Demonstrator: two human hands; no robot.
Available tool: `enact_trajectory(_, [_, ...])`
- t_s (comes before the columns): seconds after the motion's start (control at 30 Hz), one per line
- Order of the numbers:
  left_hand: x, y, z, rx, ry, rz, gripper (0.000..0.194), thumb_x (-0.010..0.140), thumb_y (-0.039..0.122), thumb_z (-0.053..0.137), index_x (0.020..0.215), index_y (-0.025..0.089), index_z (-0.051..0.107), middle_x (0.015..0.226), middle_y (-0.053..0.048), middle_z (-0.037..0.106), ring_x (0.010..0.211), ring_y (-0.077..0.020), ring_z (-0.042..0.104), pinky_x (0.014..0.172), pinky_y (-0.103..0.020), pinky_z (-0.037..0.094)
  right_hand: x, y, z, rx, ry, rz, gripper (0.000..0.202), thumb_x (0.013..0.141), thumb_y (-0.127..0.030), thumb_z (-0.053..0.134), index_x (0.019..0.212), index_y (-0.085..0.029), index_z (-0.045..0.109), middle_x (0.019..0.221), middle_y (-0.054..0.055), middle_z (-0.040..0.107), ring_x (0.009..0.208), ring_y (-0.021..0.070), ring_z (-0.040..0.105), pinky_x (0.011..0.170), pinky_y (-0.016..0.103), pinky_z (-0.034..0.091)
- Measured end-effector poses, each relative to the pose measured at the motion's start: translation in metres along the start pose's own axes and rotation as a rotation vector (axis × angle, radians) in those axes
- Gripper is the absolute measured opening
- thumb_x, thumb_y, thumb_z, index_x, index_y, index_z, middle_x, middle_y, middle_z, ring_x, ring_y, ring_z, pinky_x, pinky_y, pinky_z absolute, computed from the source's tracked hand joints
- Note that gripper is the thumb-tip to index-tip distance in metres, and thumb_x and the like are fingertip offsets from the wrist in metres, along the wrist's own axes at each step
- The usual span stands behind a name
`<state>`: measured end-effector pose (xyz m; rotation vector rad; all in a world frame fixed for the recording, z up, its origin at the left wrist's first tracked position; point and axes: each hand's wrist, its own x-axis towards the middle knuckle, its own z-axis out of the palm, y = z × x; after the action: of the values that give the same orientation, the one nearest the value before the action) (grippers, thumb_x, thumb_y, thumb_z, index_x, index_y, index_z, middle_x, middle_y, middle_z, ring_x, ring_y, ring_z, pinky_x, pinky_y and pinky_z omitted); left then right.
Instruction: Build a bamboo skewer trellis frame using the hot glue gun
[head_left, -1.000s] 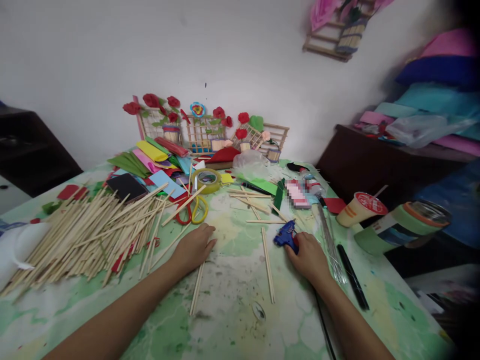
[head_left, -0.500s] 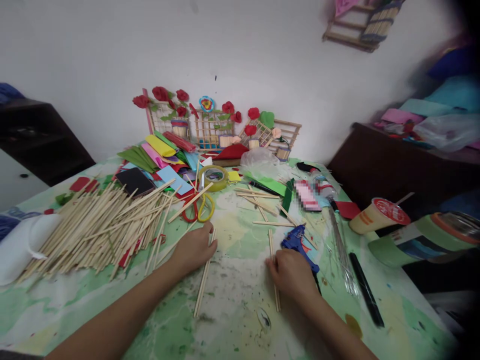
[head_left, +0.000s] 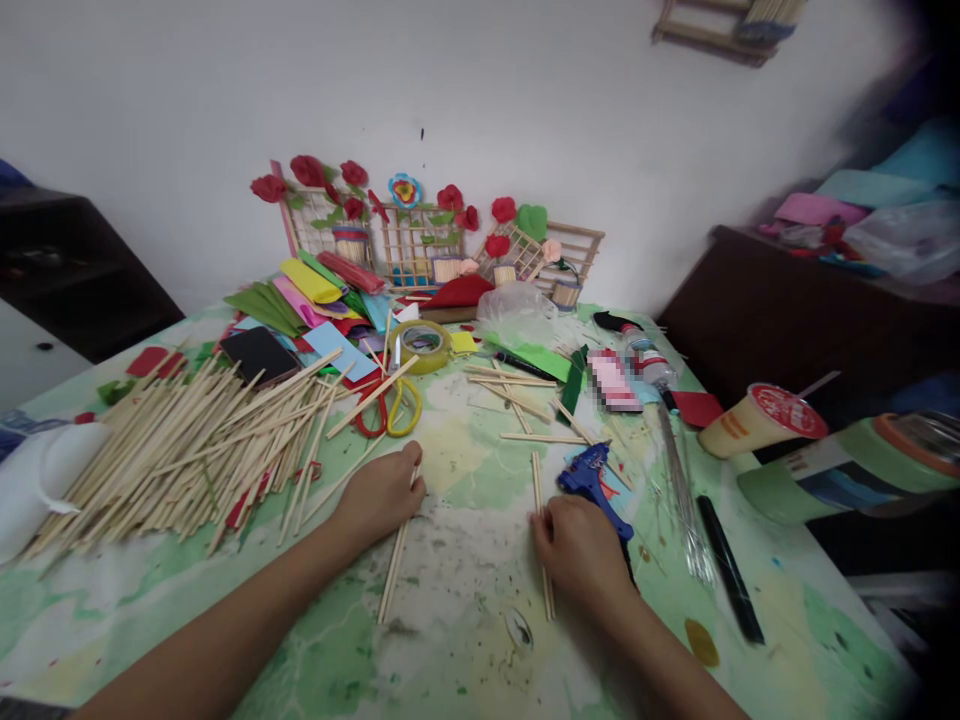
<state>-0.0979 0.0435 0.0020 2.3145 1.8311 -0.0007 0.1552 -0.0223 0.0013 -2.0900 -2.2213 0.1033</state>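
Observation:
My left hand (head_left: 384,492) is closed over the upper part of a pair of thin wooden sticks (head_left: 393,580), which slant toward me on the table. Opposite it, my right hand (head_left: 583,540) has its fingers curled around a second pair of wooden sticks (head_left: 537,478), lying nearly straight away from me. A gap of bare tablecloth separates the two pairs, which run roughly side by side. Just beyond my right hand lies a blue hot glue gun (head_left: 589,482), partly hidden by it. Scissors (head_left: 388,408) with red and yellow handles rest past my left hand.
A large heap of wooden sticks (head_left: 195,450) covers the left side. Tape (head_left: 424,347), coloured paper (head_left: 311,282) and stick trellises with paper flowers (head_left: 420,245) stand toward the wall. At right are wires (head_left: 681,510), a black marker (head_left: 729,570), a cup (head_left: 761,420) and a green bottle (head_left: 840,470).
The camera view has tilted and shifted slightly, so the scene sits a little higher. Both hands stay on their stick pairs, with little visible movement across the table.

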Motion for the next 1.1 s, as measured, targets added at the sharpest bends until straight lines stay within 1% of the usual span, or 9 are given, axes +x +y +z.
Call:
enact_trajectory(0.17, [0.0006,-0.0002,-0.0025,0.001,-0.021,-0.019,0.013,0.082,0.026,0.040,0.093,0.020,0.045,0.085,-0.007,0.066,0.079,-0.0226,0.062,0.060,-0.031,0.035,-0.0002,-0.0003,-0.0006,0.007,-0.009,-0.002,0.031,0.088,-0.030,0.048,0.065,-0.016,0.062,0.071,0.009,0.066,0.071,0.0203,0.058,0.062,0.030,0.029])
enact_trajectory(0.33, [0.0009,-0.0012,-0.0027,-0.012,-0.007,-0.017,0.014,0.083,0.025,0.040,0.094,0.020,0.046,0.085,-0.008,0.066,0.078,-0.0231,0.062,0.061,-0.031,0.036,-0.0010,-0.0005,-0.0011,0.006,0.010,-0.007,0.030,0.088,-0.029,0.048,0.065,-0.016,0.062,0.071,0.009,0.066,0.071,0.0209,0.058,0.061,0.031,0.030])
enact_trajectory(0.5, [0.0013,-0.0012,-0.0030,-0.021,-0.017,-0.029,0.013,0.083,0.024,0.040,0.094,0.019,0.046,0.086,-0.009,0.066,0.079,-0.0227,0.062,0.063,-0.031,0.037,-0.0008,-0.0006,-0.0002,0.011,0.001,-0.005,0.031,0.088,-0.030,0.048,0.064,-0.016,0.061,0.070,0.008,0.065,0.070,0.0205,0.058,0.061,0.031,0.029])
enact_trajectory(0.77, [0.0011,-0.0017,-0.0028,-0.010,-0.009,-0.012,0.012,0.082,0.025,0.039,0.091,0.020,0.046,0.083,-0.008,0.065,0.077,-0.0231,0.062,0.061,-0.031,0.036,-0.0011,0.0000,0.0009,-0.007,0.001,-0.015,0.030,0.088,-0.029,0.047,0.065,-0.017,0.061,0.071,0.008,0.065,0.071,0.0204,0.058,0.062,0.030,0.029])
enact_trajectory(1.1, [0.0014,-0.0022,-0.0022,-0.020,0.000,-0.016,0.007,0.082,0.023,0.040,0.086,0.020,0.045,0.081,-0.006,0.064,0.077,-0.0210,0.061,0.061,-0.030,0.035,-0.0004,-0.0001,0.0016,0.006,-0.003,-0.016,0.030,0.089,-0.029,0.046,0.065,-0.017,0.061,0.071,0.009,0.065,0.071,0.0207,0.057,0.062,0.030,0.030])
